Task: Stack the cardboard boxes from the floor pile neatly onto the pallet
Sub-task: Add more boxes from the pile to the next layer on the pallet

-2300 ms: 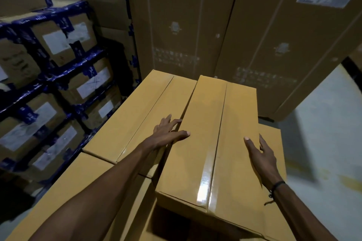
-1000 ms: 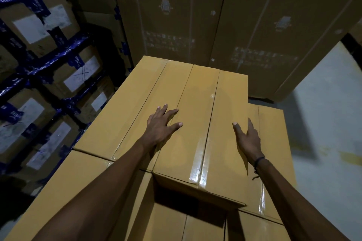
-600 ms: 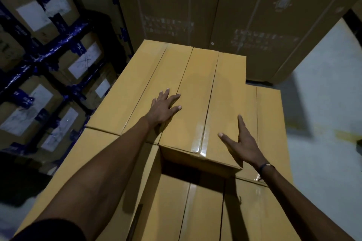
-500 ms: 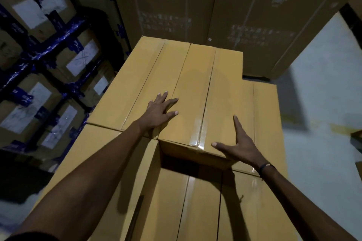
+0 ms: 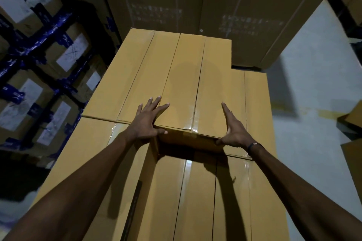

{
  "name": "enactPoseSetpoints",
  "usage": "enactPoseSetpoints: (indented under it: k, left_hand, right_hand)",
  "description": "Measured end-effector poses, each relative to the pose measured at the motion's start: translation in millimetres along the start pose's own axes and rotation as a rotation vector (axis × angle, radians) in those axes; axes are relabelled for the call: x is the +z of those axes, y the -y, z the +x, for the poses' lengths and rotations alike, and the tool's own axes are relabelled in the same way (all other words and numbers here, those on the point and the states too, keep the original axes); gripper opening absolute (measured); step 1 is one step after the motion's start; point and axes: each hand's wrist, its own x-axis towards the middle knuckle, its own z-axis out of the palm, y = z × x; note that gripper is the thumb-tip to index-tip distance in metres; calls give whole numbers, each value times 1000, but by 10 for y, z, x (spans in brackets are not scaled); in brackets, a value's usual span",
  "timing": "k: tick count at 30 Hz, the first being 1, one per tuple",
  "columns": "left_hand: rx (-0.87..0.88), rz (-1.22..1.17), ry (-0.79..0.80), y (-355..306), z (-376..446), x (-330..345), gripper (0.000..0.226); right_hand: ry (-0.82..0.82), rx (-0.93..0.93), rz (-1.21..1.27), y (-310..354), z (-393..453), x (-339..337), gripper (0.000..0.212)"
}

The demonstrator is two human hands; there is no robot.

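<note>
The left hand (image 5: 146, 123) lies flat with fingers spread over the near-left corner of the top box (image 5: 193, 88), its grip released, thumb along the near edge. That box sits on the upper layer of the stack, touching its neighbour box (image 5: 135, 76) at 9 o'clock, its long axis running from 6 toward 12 o'clock away from the person. The right hand (image 5: 234, 130) presses straight-fingered against the box's right side at the near-right corner, also not clenched. Both hands sit at the near end, so any squaring push probably goes toward 12 o'clock.
</note>
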Motion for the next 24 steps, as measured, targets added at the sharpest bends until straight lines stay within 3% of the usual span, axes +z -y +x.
enactPoseSetpoints:
  k: [24]
  left_hand:
    - [-40,-74,85,-139,-32,-161,110]
  right_hand:
    - [-18,-40,28,-35,-64,11,150]
